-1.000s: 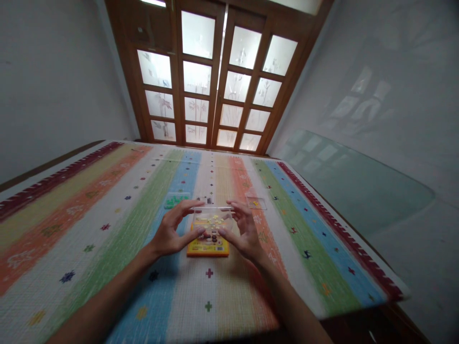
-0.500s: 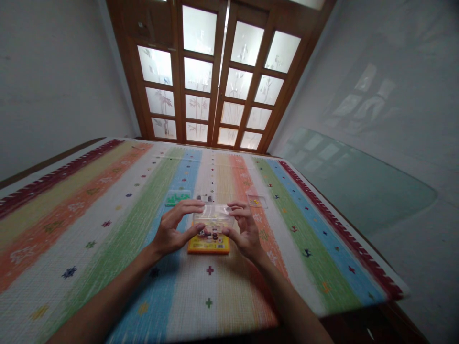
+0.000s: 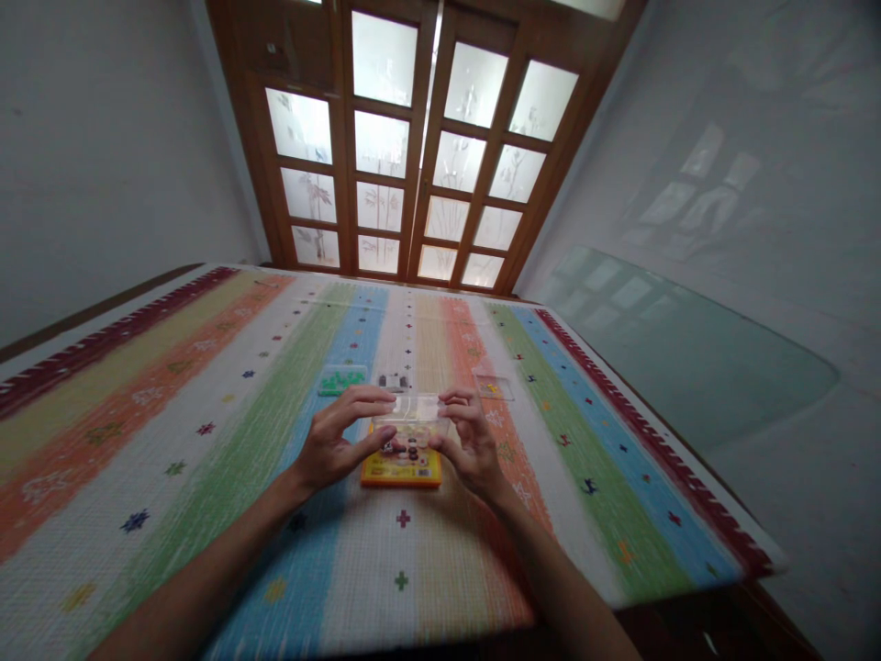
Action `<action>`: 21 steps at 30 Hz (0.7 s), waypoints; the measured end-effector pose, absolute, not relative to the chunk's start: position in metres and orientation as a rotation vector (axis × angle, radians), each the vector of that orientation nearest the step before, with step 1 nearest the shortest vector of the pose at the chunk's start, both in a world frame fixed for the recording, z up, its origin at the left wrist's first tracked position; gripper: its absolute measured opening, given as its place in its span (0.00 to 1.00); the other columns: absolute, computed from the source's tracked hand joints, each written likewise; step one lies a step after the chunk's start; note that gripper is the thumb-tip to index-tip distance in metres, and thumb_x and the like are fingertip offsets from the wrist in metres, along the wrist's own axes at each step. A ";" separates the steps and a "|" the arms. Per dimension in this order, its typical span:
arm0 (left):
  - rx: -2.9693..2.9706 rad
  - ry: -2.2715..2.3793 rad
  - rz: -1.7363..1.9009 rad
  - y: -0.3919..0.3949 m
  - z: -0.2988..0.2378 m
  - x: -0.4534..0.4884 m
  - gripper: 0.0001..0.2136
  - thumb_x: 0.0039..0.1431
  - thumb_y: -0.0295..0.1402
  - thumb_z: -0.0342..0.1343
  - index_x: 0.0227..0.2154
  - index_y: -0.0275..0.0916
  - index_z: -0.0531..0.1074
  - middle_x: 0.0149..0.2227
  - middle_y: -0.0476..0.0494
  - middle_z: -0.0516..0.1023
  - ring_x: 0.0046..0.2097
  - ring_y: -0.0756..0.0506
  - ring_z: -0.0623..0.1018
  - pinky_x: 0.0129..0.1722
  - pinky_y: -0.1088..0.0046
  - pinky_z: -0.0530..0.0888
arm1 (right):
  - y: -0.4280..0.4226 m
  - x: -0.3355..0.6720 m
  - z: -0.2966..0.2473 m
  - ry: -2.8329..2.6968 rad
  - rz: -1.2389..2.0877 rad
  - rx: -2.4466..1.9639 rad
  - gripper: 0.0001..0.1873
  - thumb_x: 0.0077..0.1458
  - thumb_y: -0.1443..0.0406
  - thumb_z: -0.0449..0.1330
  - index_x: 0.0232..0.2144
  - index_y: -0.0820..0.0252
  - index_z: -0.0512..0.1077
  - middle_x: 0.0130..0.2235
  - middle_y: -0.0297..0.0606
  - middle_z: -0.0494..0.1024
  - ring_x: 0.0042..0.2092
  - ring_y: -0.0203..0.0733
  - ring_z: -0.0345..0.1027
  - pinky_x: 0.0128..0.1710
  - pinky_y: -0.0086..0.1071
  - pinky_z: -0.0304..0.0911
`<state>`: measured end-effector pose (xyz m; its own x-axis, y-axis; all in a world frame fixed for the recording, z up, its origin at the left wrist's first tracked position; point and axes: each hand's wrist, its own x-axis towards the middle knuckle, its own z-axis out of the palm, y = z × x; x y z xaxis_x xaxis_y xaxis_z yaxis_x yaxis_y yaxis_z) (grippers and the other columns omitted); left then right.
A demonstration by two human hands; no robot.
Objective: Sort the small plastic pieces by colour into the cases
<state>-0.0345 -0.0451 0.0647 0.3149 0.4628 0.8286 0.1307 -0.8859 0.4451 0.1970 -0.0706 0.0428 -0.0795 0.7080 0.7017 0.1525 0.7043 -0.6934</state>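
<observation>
A clear plastic box (image 3: pixel 411 415) is held level between both hands, over the far part of a yellow box (image 3: pixel 400 474) with printed pictures. My left hand (image 3: pixel 342 431) grips its left side, fingers at the far edge and thumb at the near edge. On the right side, my right hand (image 3: pixel 470 441) holds it the same way. Through the clear plastic the yellow box's print shows. Whether anything lies inside the clear box, I cannot tell. The yellow box rests flat on the striped cloth (image 3: pixel 372 569).
Beyond my hands lie a clear tray of green pieces (image 3: pixel 342 379), some small grey pieces (image 3: pixel 393 381) and a clear tray with yellow pieces (image 3: pixel 493 387). A wooden door with glass panes (image 3: pixel 413 147) stands past the table. White walls flank both sides.
The clear box is tilted very slightly differently between my hands. Both hands keep their grip in nearly the same place.
</observation>
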 end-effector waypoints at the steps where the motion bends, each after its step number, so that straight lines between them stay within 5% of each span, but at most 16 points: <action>1: 2.297 0.535 1.593 -0.045 0.065 -0.035 0.09 0.62 0.27 0.62 0.45 0.41 0.75 0.46 0.40 0.80 0.49 0.43 0.80 0.49 0.60 0.78 | -0.071 0.197 0.043 -1.619 0.531 -0.727 0.12 0.58 0.59 0.67 0.44 0.46 0.72 0.48 0.37 0.69 0.52 0.45 0.67 0.52 0.44 0.67; 11: 2.271 0.644 1.531 -0.048 0.070 -0.034 0.08 0.61 0.32 0.62 0.42 0.41 0.74 0.46 0.38 0.81 0.50 0.40 0.80 0.51 0.57 0.78 | -0.070 0.198 0.039 -1.638 0.527 -0.726 0.15 0.56 0.61 0.68 0.45 0.46 0.70 0.50 0.39 0.68 0.55 0.48 0.65 0.57 0.47 0.64; 21: 2.359 0.720 1.229 -0.043 0.082 -0.030 0.25 0.57 0.34 0.64 0.57 0.40 0.68 0.53 0.37 0.78 0.51 0.41 0.80 0.51 0.63 0.78 | -0.069 0.198 0.051 -1.536 0.671 -0.645 0.23 0.54 0.57 0.68 0.49 0.48 0.65 0.54 0.42 0.66 0.55 0.48 0.68 0.50 0.43 0.69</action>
